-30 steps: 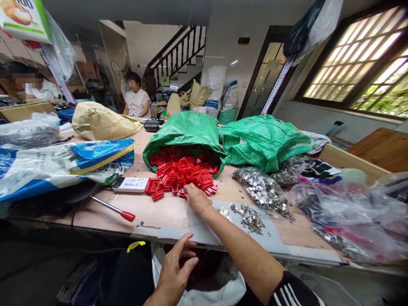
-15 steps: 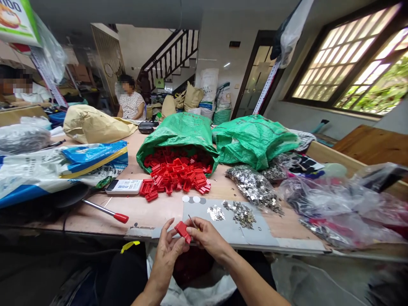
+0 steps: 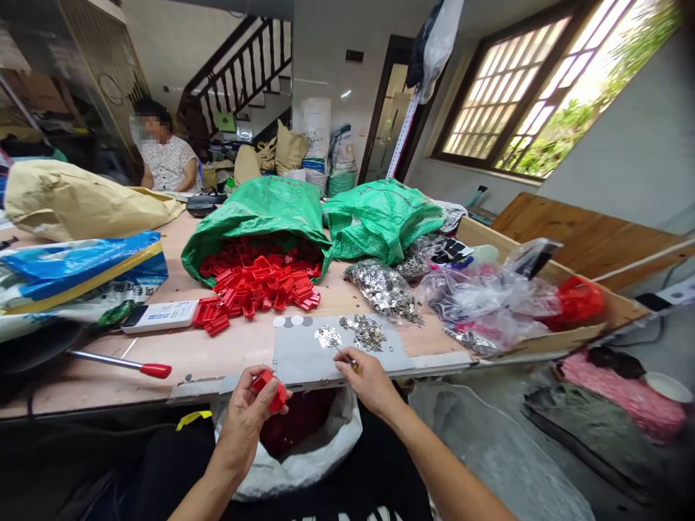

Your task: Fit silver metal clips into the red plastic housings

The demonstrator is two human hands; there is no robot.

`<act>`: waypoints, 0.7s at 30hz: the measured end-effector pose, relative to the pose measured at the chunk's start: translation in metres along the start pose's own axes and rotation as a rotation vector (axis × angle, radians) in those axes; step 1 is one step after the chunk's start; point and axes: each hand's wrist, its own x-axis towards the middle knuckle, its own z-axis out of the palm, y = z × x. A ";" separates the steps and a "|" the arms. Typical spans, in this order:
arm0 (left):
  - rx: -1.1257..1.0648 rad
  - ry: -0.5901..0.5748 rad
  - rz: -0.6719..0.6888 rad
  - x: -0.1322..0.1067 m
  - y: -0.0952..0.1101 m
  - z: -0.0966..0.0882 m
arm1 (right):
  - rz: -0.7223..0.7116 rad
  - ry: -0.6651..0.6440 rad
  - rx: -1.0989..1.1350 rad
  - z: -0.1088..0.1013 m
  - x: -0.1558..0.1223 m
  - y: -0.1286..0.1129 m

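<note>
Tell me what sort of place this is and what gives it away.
Likely a small assembly workshop: red plastic parts spill from a green sack onto the workbench, little metal pieces lie in piles on a grey mat, and bulging sacks stand by the back wall.

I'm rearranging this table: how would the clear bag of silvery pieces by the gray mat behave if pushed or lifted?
The clear bag would probably sag, since its thin film lies slumped on the table. It may feel heavy for its size: the silvery pieces packed inside look metallic. Rolling seems unlikely, given its flattened shape.
</note>
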 end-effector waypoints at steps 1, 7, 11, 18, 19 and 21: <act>0.000 -0.003 -0.034 -0.001 -0.002 0.002 | -0.005 0.032 -0.076 -0.005 0.002 0.006; 0.045 -0.011 -0.174 -0.007 -0.030 0.009 | 0.054 0.103 -0.440 -0.025 0.024 0.027; 0.064 -0.043 -0.196 -0.004 -0.036 0.006 | 0.116 0.071 -0.607 -0.030 0.046 0.026; 0.076 -0.033 -0.203 0.001 -0.040 0.003 | 0.141 0.017 -0.677 -0.023 0.080 0.021; 0.074 -0.031 -0.202 0.001 -0.041 0.002 | 0.142 0.004 -0.683 -0.021 0.082 0.020; 0.071 -0.031 -0.203 0.001 -0.042 0.002 | 0.139 -0.018 -0.687 -0.018 0.085 0.021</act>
